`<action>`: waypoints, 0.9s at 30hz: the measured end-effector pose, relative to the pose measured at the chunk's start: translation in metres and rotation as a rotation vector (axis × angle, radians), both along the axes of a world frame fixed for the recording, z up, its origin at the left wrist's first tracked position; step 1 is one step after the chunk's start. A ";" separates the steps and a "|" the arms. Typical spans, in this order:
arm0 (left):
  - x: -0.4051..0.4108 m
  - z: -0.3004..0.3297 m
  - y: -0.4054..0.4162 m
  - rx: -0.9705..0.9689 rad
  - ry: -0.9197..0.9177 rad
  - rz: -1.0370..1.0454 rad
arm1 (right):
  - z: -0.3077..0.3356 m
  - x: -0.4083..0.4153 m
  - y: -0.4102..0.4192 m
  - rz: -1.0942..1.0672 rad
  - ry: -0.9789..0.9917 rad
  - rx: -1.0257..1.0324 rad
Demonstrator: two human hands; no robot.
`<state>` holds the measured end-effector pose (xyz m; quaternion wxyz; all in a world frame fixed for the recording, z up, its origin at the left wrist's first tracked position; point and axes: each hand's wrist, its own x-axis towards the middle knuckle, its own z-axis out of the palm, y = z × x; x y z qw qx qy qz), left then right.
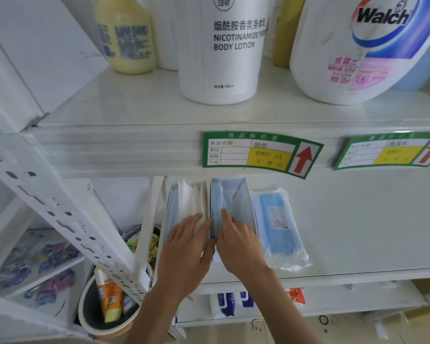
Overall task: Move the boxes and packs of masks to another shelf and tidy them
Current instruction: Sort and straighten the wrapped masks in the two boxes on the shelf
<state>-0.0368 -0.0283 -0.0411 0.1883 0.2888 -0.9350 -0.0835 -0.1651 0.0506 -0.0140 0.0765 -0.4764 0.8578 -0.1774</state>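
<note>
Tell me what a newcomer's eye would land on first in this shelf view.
Two bare hands meet mid-shelf: the left hand and right hand press on standing packs of blue masks. Just right of them lies a flat bagged mask pack. On the shelf above stand a white body lotion bottle and a big Walch jug.

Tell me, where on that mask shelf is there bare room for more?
The middle shelf is bare to the right of the sealed mask pack. Its left end is crowded: two open mask boxes side by side, both hands on them. The shelf above is filled with bottles.
</note>
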 end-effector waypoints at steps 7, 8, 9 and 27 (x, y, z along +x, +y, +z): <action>-0.021 0.009 0.008 -0.077 -0.109 -0.150 | 0.007 -0.028 0.003 -0.035 -0.223 -0.159; -0.025 0.009 0.010 -0.071 -0.123 -0.167 | 0.006 -0.030 0.006 -0.032 -0.190 -0.169; -0.029 0.009 0.011 -0.066 -0.145 -0.173 | 0.006 -0.031 0.009 -0.044 -0.157 -0.195; -0.030 0.009 0.003 -0.037 -0.204 -0.239 | 0.002 -0.020 0.024 0.207 0.170 -0.021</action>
